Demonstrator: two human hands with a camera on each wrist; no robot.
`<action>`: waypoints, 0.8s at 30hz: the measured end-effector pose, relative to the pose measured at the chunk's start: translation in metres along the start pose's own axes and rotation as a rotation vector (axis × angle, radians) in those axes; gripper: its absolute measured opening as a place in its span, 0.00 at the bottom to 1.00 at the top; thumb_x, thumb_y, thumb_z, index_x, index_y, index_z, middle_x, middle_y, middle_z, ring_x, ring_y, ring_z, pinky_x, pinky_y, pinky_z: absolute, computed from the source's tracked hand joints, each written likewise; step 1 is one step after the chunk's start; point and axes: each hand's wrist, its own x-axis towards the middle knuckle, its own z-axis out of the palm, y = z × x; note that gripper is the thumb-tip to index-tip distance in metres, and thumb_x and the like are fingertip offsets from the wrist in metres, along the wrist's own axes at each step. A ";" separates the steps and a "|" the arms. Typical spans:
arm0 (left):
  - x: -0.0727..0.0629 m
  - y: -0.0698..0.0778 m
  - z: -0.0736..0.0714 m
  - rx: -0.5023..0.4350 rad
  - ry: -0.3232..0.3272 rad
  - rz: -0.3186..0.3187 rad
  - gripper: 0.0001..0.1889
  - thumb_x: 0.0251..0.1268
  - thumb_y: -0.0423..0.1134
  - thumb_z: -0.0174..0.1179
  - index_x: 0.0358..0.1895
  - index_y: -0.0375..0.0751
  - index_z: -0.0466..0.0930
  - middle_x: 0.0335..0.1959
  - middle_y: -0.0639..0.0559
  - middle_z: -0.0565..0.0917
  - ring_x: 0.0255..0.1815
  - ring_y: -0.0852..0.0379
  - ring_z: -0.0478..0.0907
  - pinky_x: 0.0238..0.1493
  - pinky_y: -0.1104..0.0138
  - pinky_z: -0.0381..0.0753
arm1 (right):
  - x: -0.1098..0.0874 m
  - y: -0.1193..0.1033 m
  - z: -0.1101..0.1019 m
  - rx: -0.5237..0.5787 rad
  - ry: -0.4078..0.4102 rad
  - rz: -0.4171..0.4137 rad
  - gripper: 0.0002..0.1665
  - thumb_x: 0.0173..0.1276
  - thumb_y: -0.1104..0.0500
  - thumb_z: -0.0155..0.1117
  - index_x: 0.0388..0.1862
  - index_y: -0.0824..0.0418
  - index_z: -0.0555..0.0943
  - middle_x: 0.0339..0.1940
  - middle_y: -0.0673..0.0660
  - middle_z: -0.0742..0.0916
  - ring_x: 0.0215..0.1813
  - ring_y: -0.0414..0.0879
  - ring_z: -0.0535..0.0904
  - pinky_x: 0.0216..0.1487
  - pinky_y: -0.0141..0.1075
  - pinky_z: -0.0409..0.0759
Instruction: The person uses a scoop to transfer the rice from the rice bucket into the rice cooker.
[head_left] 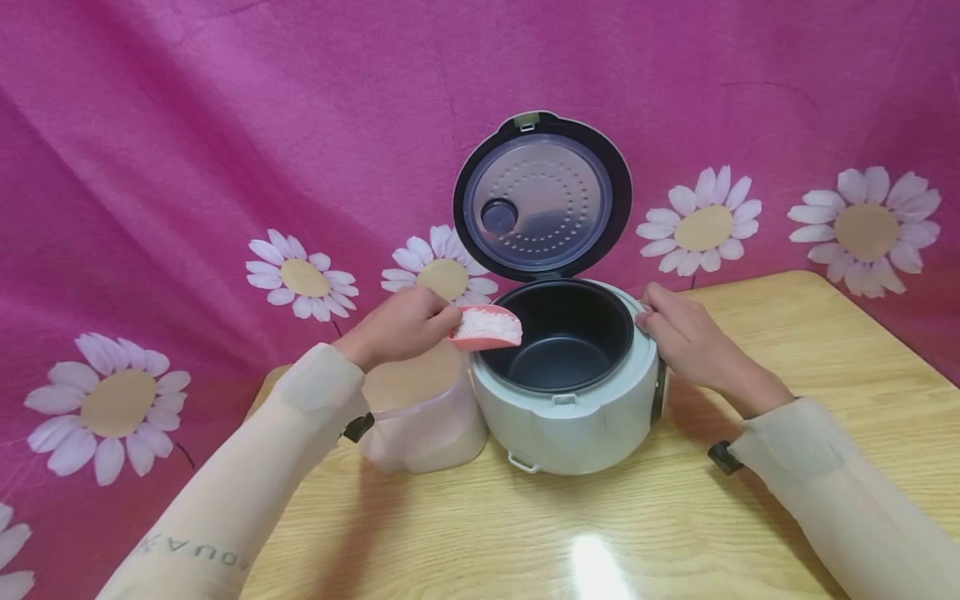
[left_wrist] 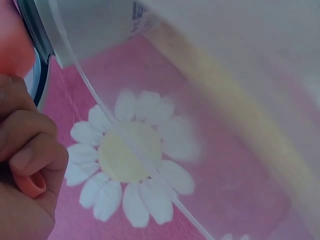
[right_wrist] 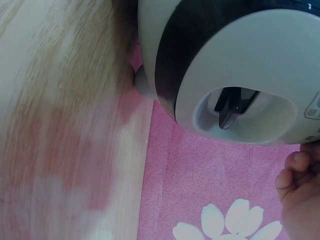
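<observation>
Overhead view: bright, soft light, apparently from above. Table [head_left: 675, 533]: one white glare patch, near side. My left sleeve [head_left: 255, 467]: soft brownish shadow below, on the wood. My right sleeve [head_left: 847, 475]: likewise. Lid [head_left: 555, 183]: dull sheen. Left wrist view: dimmer, hazy; tub [left_wrist: 280, 60] out of focus. Right wrist view: pale shine, pinkish tint across my table.

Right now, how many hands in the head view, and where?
2. Left hand grips a pink scoop of white grains, over the left edge of the rice cooker; right hand holds the cooker's right rim. No sign of others.
</observation>
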 end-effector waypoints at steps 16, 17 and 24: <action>0.015 0.028 0.015 0.210 0.041 0.063 0.19 0.73 0.46 0.50 0.25 0.45 0.84 0.18 0.54 0.75 0.23 0.56 0.71 0.27 0.67 0.71 | 0.000 0.000 0.002 -0.007 -0.002 0.002 0.05 0.76 0.60 0.47 0.40 0.58 0.71 0.30 0.53 0.75 0.35 0.44 0.71 0.33 0.33 0.72; 0.015 0.029 0.016 0.227 0.051 0.066 0.18 0.73 0.46 0.50 0.26 0.45 0.84 0.19 0.54 0.77 0.24 0.56 0.72 0.28 0.67 0.71 | 0.000 0.000 0.002 -0.007 -0.004 0.003 0.05 0.77 0.60 0.47 0.40 0.58 0.71 0.30 0.53 0.76 0.35 0.44 0.71 0.33 0.33 0.72; 0.018 0.035 0.022 0.282 0.101 0.079 0.18 0.73 0.45 0.50 0.25 0.45 0.83 0.18 0.52 0.77 0.24 0.55 0.73 0.30 0.67 0.74 | 0.000 0.000 0.000 -0.020 0.003 -0.003 0.05 0.77 0.60 0.47 0.40 0.58 0.71 0.30 0.53 0.75 0.35 0.44 0.71 0.34 0.33 0.72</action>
